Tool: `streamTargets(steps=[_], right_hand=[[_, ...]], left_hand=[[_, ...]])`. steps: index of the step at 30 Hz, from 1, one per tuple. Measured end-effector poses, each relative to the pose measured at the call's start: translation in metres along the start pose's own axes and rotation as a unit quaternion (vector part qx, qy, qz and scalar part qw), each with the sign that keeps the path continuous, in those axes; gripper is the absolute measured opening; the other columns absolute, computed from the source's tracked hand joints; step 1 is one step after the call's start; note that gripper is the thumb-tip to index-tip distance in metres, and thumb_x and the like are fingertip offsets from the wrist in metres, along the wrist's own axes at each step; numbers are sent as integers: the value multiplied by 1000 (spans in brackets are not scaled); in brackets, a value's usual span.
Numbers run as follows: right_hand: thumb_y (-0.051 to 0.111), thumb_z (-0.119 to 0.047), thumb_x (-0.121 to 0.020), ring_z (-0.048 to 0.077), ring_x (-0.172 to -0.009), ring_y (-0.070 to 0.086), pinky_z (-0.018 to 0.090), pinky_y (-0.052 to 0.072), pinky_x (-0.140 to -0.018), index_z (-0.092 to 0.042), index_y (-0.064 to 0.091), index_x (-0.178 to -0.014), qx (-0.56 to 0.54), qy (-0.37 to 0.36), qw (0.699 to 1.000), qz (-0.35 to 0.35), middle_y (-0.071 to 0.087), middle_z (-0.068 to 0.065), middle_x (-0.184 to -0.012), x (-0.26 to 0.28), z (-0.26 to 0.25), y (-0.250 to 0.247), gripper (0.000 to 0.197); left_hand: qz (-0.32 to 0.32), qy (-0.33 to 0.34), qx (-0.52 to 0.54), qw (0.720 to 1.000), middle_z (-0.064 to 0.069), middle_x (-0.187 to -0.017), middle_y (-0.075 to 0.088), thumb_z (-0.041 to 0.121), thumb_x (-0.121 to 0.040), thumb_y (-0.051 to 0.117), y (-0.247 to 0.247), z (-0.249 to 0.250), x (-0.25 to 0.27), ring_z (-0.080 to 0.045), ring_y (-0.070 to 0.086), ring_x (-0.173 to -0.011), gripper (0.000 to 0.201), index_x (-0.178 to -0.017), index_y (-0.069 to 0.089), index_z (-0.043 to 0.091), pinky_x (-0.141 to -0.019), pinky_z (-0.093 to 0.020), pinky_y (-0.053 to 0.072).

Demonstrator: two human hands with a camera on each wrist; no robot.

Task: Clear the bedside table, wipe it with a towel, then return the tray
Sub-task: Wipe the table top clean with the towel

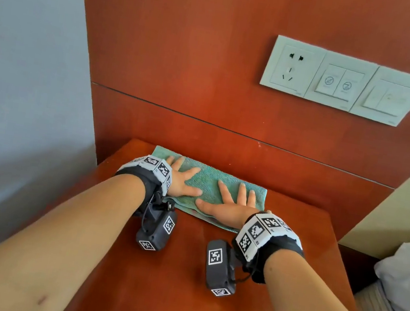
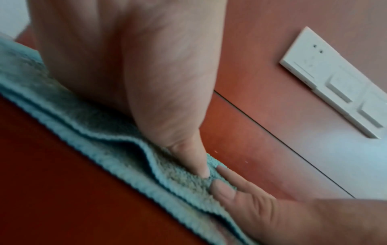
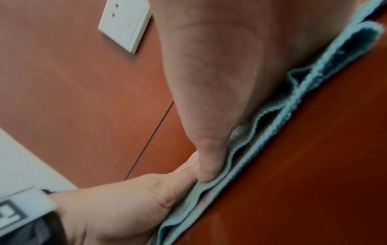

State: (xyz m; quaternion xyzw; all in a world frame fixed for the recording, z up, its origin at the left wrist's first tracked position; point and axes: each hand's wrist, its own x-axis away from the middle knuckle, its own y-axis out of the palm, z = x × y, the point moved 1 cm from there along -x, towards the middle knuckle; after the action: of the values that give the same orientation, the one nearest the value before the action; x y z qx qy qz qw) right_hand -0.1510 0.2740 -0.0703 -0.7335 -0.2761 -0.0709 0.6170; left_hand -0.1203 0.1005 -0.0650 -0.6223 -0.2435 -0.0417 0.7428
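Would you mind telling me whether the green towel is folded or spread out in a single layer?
Folded: the towel shows several stacked edges along its near side, under both flat hands.

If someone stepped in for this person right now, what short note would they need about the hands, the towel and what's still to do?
Left hand: flat, fingers spread, pressing the left half of the towel.
Right hand: flat on the right half, thumb tip meeting the left thumb.
Towel: folded, teal, lying along the back of the bedside table, near the wood wall panel.
Done: the tabletop in view holds nothing but the towel; wiping is under way.
Left: wipe the front part, take the towel off, bring the tray back. The tray is not in view.
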Motion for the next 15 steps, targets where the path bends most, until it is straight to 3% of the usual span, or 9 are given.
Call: streamTargets(steps=[8,15], right_hand=[[35,-93,-64,22,-148,-21,60,-7,-116,-58,8,-146,-38,80,996,13,-13,-5,-163,52,115,-7,93],[34,-94,-62,28,-149,-18,61,-7,-115,-51,14,-149,-42,136,990,25,-11,4,-163,79,114,5,99]], left_hand=[[23,56,-21,998,-2,-160,-22,72,-89,25,34,126,23,-29,-21,-147,74,-150,-7,46,-117,-59,-5],[23,96,-18,995,1,-160,-21,71,-90,23,47,129,54,-24,-21,-148,70,-149,-6,48,-119,-53,-8]])
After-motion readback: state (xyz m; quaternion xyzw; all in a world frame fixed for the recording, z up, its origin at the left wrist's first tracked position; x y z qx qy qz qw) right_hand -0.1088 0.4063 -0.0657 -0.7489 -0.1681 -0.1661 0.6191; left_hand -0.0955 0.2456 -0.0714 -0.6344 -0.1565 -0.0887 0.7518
